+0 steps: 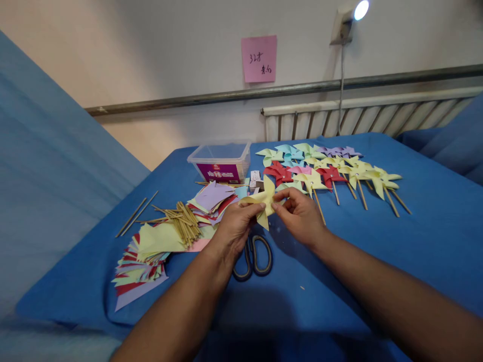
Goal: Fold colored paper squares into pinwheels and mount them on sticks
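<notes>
Left hand [236,226] and right hand [300,213] both closed in a pinch on a yellow paper pinwheel [264,201], held between them just above the blue surface [339,281] — no stick on it that I can see

Scissors [253,256] lie directly below the left hand, partly hidden by the wrist. Loose sticks [181,221] and stacked paper squares [151,256] to its left; finished pinwheels [332,173] beyond the right hand; clear plastic box [222,161] further back

Risks, as judged: the folded blades look held only by fingertip pressure — ease either pinch and they may spring flat. A hard squeeze could crease the thin paper. A lowered left wrist could knock the scissors
</notes>
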`<state>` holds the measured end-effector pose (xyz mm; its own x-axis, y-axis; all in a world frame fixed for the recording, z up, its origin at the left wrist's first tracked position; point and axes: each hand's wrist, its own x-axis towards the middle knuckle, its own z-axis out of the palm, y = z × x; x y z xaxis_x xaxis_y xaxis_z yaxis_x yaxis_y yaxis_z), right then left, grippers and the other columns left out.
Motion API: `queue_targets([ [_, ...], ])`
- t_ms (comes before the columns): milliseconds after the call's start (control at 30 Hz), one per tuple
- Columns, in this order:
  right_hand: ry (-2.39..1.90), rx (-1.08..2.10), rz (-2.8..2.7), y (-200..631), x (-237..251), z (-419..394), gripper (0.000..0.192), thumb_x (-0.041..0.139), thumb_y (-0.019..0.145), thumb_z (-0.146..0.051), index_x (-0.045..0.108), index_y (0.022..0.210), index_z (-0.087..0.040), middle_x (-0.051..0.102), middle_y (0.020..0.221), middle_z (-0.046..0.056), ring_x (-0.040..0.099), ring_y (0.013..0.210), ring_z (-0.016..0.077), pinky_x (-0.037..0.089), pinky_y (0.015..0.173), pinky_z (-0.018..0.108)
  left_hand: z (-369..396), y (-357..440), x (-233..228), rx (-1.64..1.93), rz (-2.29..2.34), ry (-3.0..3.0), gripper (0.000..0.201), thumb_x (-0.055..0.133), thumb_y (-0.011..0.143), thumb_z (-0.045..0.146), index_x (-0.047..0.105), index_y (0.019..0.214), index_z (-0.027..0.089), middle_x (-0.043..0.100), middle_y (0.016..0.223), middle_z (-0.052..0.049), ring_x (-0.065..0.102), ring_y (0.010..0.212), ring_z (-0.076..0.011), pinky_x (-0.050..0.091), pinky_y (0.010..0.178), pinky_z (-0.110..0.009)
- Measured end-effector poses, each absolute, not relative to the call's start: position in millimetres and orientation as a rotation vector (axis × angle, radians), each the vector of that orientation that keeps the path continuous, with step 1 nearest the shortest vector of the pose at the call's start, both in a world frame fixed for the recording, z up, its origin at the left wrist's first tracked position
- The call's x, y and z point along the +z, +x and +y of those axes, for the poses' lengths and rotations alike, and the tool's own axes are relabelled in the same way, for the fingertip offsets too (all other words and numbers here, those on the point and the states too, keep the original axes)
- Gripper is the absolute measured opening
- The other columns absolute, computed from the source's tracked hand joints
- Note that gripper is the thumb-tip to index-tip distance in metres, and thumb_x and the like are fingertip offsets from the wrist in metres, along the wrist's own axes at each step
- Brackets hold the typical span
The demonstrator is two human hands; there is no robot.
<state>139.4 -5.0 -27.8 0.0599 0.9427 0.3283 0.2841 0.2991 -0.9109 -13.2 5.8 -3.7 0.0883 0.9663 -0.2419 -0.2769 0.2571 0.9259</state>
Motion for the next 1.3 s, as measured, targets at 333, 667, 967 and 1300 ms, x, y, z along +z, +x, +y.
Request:
queue_targets([
  [333, -1.052, 1.24, -1.195, 142, -24, 3, 0.029, 0.07, 0.072, -0.045, 0.062, 0.083, -0.019, 0.069, 0.08, 0.004, 0.064, 0.073, 0.0178, 0.051, 0.07, 0.032, 4, -13, 0, 1.059, 1.059, 0.918, 0.024, 0.083, 0.053, 0.026, 0.07, 0.068, 0.014, 0.062, 0.058, -0.002, 0.055, 0.056, -0.0146, 0.042, 0.057, -0.027],
  [667, -1.076, 1.219, -1.217, 139, -31, 5, 0.024, 0.073, 0.066, -0.039, 0.062, 0.073, -0.018, 0.07, 0.072, 0.003, 0.061, 0.062, 0.0156, 0.051, 0.062, 0.031, 4, -14, -7, 1.044, 1.075, 0.977, 0.021, 0.083, 0.055, 0.027, 0.069, 0.064, 0.014, 0.061, 0.058, -0.003, 0.058, 0.059, -0.0164, 0.043, 0.058, -0.027],
  [967, -1.195, 0.966, -1.308, 135, -32, 2, 0.02, 0.065, 0.07, -0.039, 0.064, 0.072, -0.019, 0.068, 0.071, 0.003, 0.058, 0.062, 0.0149, 0.046, 0.058, 0.027, 2, -9, -4, 1.121, 1.129, 0.985, 0.028, 0.084, 0.054, 0.029, 0.073, 0.075, 0.014, 0.07, 0.071, -0.005, 0.059, 0.059, -0.0143, 0.044, 0.058, -0.026],
  [1300, -1.083, 0.971, -1.313, 134, -31, 2, 0.02, 0.066, 0.074, -0.038, 0.064, 0.081, -0.019, 0.068, 0.078, 0.001, 0.06, 0.068, 0.0146, 0.048, 0.065, 0.028, 3, -12, 3, 1.212, 1.244, 1.067, 0.024, 0.08, 0.053, 0.021, 0.073, 0.075, 0.013, 0.068, 0.068, -0.002, 0.056, 0.057, -0.0129, 0.044, 0.06, -0.025],
])
